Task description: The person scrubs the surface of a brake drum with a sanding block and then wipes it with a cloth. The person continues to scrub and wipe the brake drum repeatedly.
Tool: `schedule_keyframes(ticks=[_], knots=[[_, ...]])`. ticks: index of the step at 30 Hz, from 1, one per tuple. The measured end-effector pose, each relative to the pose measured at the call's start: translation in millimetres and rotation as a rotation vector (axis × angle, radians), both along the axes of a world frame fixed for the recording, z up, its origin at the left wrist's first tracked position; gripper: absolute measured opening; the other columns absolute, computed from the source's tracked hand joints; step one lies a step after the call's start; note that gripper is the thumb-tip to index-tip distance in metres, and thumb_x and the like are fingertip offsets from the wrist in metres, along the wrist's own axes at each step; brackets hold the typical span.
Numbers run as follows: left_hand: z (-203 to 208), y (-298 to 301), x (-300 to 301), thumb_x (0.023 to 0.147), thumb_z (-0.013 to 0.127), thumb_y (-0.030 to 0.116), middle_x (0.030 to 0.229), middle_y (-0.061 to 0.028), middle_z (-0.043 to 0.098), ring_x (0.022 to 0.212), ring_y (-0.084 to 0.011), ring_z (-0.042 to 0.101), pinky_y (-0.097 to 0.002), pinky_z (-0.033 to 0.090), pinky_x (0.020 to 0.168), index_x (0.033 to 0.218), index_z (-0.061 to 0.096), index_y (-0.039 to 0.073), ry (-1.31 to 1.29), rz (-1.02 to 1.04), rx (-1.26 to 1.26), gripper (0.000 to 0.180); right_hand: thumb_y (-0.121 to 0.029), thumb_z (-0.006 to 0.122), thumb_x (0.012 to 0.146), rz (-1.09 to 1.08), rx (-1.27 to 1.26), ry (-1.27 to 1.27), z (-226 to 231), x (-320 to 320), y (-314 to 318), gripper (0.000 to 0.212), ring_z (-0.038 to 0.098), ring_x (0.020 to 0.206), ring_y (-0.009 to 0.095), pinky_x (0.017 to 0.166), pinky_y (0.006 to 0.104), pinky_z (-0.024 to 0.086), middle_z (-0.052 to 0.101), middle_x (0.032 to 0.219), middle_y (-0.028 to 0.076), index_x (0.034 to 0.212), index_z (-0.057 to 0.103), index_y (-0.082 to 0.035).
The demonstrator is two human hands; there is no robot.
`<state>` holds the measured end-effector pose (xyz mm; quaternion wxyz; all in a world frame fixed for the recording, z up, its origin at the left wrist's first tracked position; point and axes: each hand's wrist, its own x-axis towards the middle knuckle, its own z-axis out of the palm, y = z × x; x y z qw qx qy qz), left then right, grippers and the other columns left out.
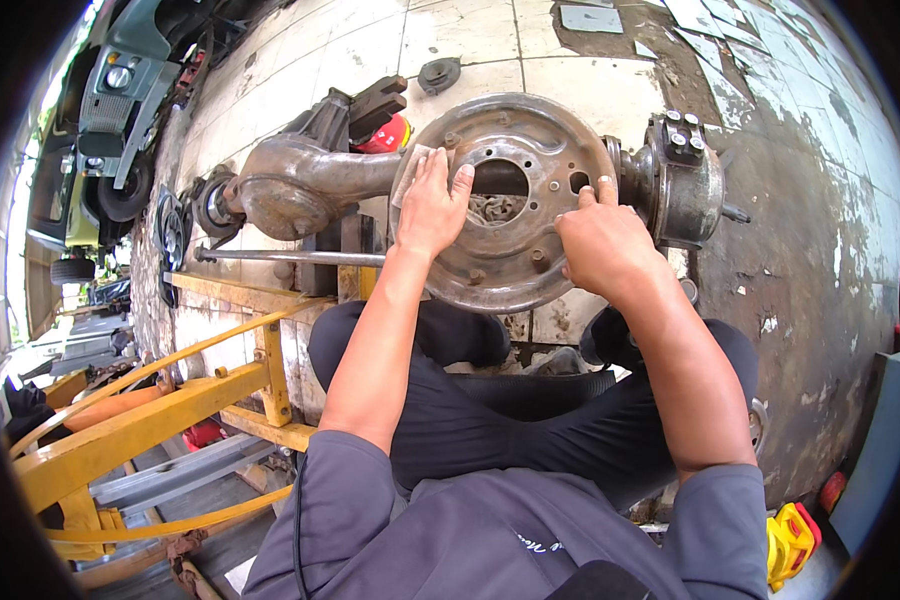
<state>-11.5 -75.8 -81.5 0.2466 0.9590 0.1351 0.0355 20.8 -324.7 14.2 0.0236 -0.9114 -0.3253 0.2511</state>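
Observation:
A round, rust-stained brake backing plate (485,270) stands before me, with a big central hole and several smaller holes. My left hand (432,205) lies on its left side, fingers stretched, pressing a brownish sheet that looks like sandpaper (401,187) against the metal. My right hand (610,240) grips the plate's right side; two fingers reach up beside an oblong slot and the others curl, their tips partly hidden. Behind the plate runs an axle housing (290,180), its bulging middle at the left. A bolted metal hub (688,190) sits at the right end.
Yellow metal frame bars (150,430) stand close at my left, with a long metal rod (290,257) above them. A red round object (385,135) shows behind the axle. On the tiled floor lies a small dark disc (438,75). A yellow-and-red object (792,545) stands lower right.

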Motion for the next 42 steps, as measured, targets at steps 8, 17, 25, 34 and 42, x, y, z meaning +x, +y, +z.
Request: schedule_keyframes(ticks=[8,17,25,34,42], knots=[[9.0,-13.0,1.0,0.102,0.033,0.063,0.159,-0.0206,0.036,0.15,-0.0363,0.028,-0.054,0.024,0.12,0.151,0.04,-0.001,0.138,0.017,0.405,0.081,-0.008,0.061,0.087,-0.007,0.084,-0.015,-5.9,-2.0,-3.2,0.032,0.04,0.144,0.043,0.11,0.0472,0.043,0.046,0.148,0.032,0.115,0.073,0.001],[7.7,-13.1,3.4,0.1,0.039,0.063,0.159,-0.0241,0.035,0.15,-0.0361,0.03,-0.047,0.028,0.12,0.151,0.038,-0.003,0.137,-0.015,0.368,0.083,-0.008,0.06,0.087,-0.006,0.094,-0.026,-4.2,-1.3,-2.0,0.03,0.043,0.142,0.04,0.108,0.0472,0.045,0.05,0.145,0.031,0.111,0.074,0.001],[14.4,-16.1,7.7,0.099,0.041,0.063,0.156,-0.0226,0.039,0.148,-0.0348,0.033,-0.0451,0.031,0.119,0.149,0.04,-0.005,0.179,-0.049,0.405,0.084,-0.007,0.059,0.087,-0.007,0.102,-0.062,-7.0,-3.9,-2.3,0.03,0.043,0.142,0.04,0.108,0.0464,0.046,0.05,0.145,0.031,0.112,0.073,0.002],[11.8,-21.9,8.7,0.098,0.038,0.069,0.158,-0.0193,0.039,0.15,-0.0316,0.031,-0.0462,0.031,0.118,0.151,0.038,-0.003,0.227,-0.007,0.442,0.089,-0.008,0.06,0.087,-0.014,0.1,-0.044,-5.3,-4.0,-3.2,0.03,0.042,0.143,0.039,0.11,0.0466,0.044,0.049,0.147,0.03,0.112,0.073,0.0],[9.3,-26.3,-0.8,0.097,0.039,0.069,0.159,-0.0204,0.036,0.151,-0.0308,0.029,-0.0448,0.026,0.121,0.152,0.037,-0.002,0.203,-0.006,0.388,0.09,-0.008,0.062,0.086,-0.017,0.129,-0.054,-11.0,-5.9,-1.9,0.028,0.041,0.144,0.039,0.109,0.0471,0.045,0.052,0.144,0.029,0.11,0.074,0.0]])
